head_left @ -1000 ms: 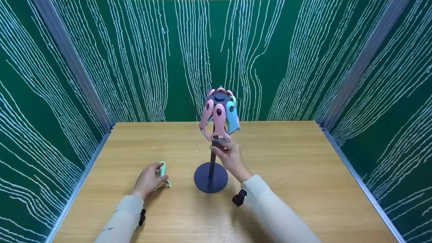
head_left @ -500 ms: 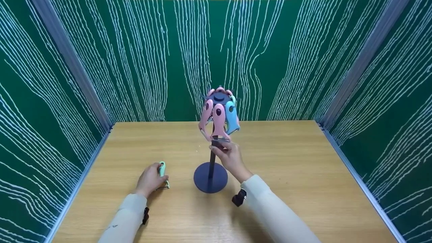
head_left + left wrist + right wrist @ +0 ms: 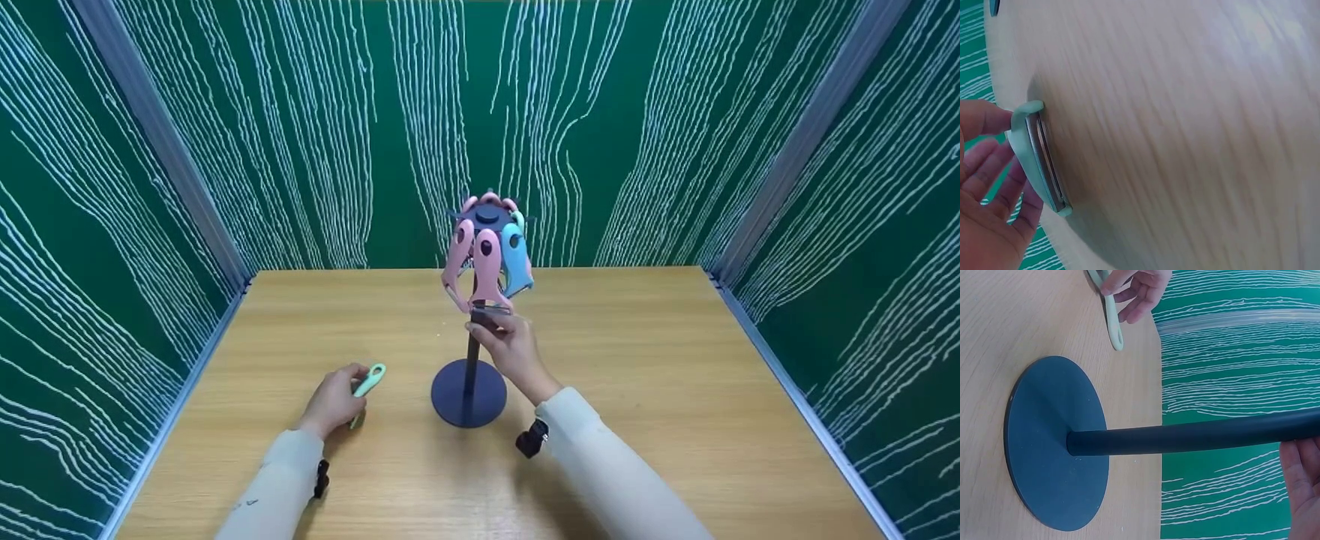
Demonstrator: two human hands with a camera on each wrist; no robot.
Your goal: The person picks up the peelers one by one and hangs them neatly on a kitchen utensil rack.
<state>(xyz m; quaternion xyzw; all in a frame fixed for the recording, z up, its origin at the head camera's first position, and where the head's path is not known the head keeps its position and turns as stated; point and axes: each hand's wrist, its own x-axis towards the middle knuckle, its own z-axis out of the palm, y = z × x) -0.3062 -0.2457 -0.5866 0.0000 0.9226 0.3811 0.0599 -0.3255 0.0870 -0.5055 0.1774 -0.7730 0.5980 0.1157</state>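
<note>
My left hand (image 3: pixel 332 401) pinches a mint-green peeler (image 3: pixel 370 380) between thumb and fingers, low over the table left of the stand. Its metal blade and forked head (image 3: pixel 1033 157) face the camera in the left wrist view; in the head view the hand covers that end. My right hand (image 3: pixel 514 351) holds the upper pole (image 3: pixel 1196 437) of a dark stand, just under the hanging peelers. Around the stand's top disc (image 3: pixel 487 217) hang several peelers, including a pink peeler (image 3: pixel 487 266) in front and a blue peeler (image 3: pixel 516 259) to its right.
The stand's round base (image 3: pixel 450 397) rests on the wooden table (image 3: pixel 637 337). Green walls (image 3: pixel 315 135) with white wavy lines rise behind and at both sides, with metal posts (image 3: pixel 795 150) at the corners. Hanging peelers at the back are partly hidden.
The green peeler has turned in my left hand: its handle end now points up and to the right, and its head is tucked toward the palm. The right hand stays on the pole.
</note>
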